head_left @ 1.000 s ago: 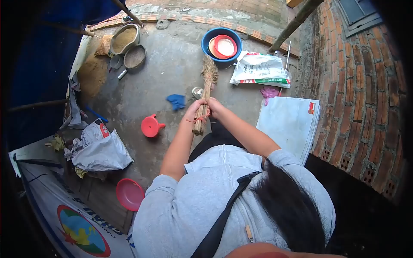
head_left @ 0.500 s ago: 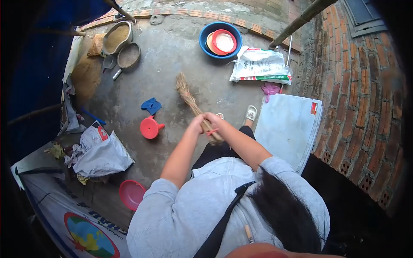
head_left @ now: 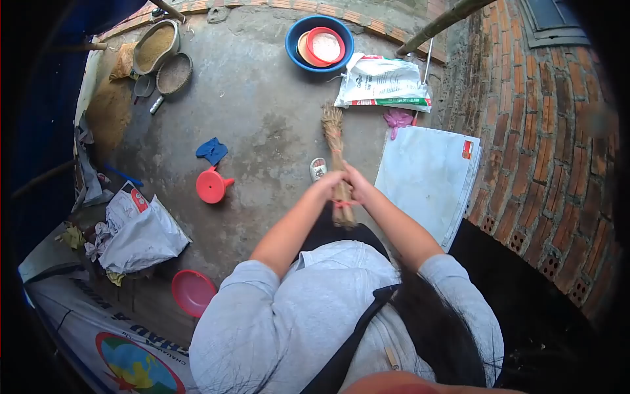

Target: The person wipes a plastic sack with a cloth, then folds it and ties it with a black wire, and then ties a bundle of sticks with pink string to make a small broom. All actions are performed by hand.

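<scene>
Out in front of my body is a straw hand broom (head_left: 336, 144), a bundle of dry stalks bound with red ties. Its frayed end points away from me and the tied butt end lies toward my lap. My left hand (head_left: 333, 184) is closed around the bundle from the left. From the right, my right hand (head_left: 356, 181) grips it at about the same height. Part of the fingers of both hands is hidden by the stalks. A sandalled foot (head_left: 317, 169) shows just left of the broom.
A blue basin (head_left: 293, 55) holding smaller bowls stands ahead, beside a white sack (head_left: 384, 82). White boards (head_left: 426, 184) lie at right by the brick wall (head_left: 525, 151). A red plastic stool (head_left: 211, 186) and blue cloth (head_left: 211, 151) are left. Farther off are pans of grain (head_left: 155, 47).
Both hands have swung the broom to the right. It was slanted to the left and now points almost straight ahead. My view has shifted slightly, and the foot shows more.
</scene>
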